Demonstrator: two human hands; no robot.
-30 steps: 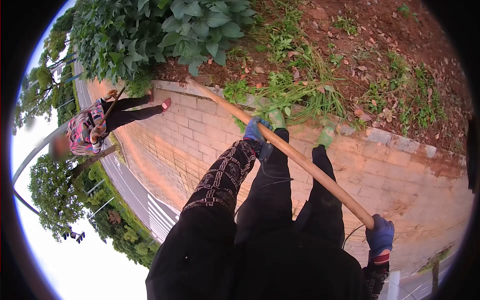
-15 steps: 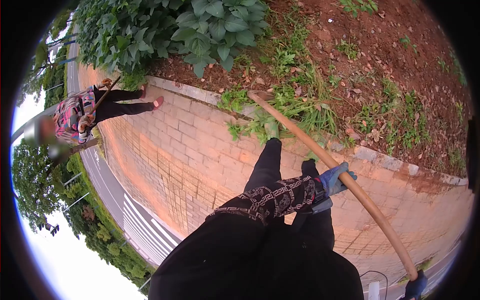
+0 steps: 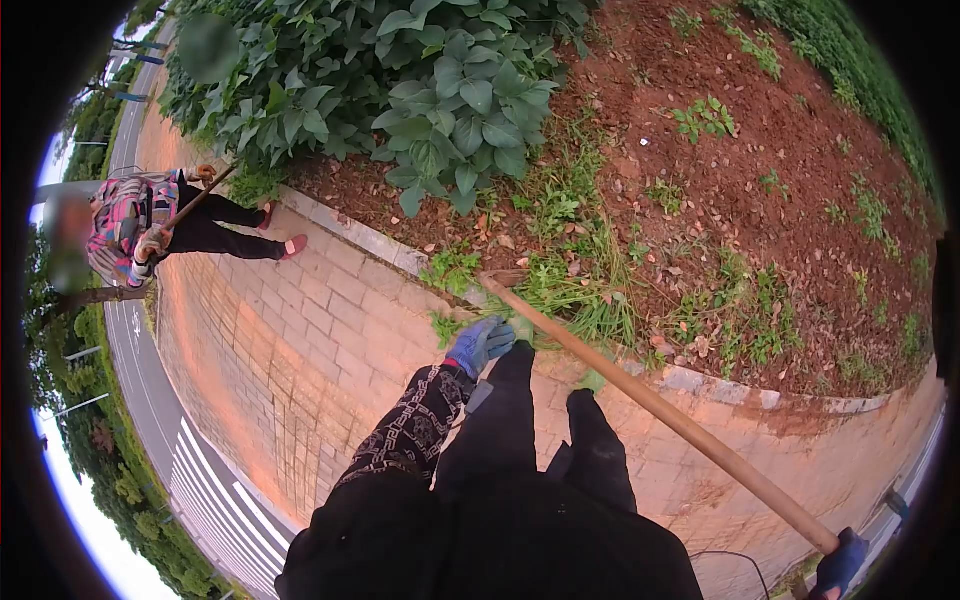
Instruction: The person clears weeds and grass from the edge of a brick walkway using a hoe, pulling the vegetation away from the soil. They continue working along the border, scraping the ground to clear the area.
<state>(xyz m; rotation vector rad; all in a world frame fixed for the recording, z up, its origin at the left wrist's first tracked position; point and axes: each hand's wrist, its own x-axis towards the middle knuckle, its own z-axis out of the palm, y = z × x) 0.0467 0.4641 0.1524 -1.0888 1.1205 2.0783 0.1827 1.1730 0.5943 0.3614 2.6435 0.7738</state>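
Note:
My left hand [image 3: 480, 346], in a blue-grey glove, is off the pole with its fingers stretched out, just left of the pole's far end and above the paving. At the lower right, my right hand [image 3: 840, 565], in a dark blue glove, is closed around the near end of the long wooden pole [image 3: 660, 408]. The pole slants up and left to the cut grass and weeds [image 3: 590, 290] by the curb. A dark piece at its far end lies partly hidden among the greenery.
Another person [image 3: 140, 220] stands on the brick paving [image 3: 330, 330] at the left, holding a stick [image 3: 200, 195]. A leafy bush [image 3: 450, 110] overhangs the stone curb [image 3: 350, 230]. Red soil [image 3: 680, 200] with small weeds lies beyond it. A road [image 3: 150, 370] runs along the left.
My left hand has let go of the pole's middle and moved left toward its far end. My right hand still holds the near end. The view has shifted, with the bush now lower.

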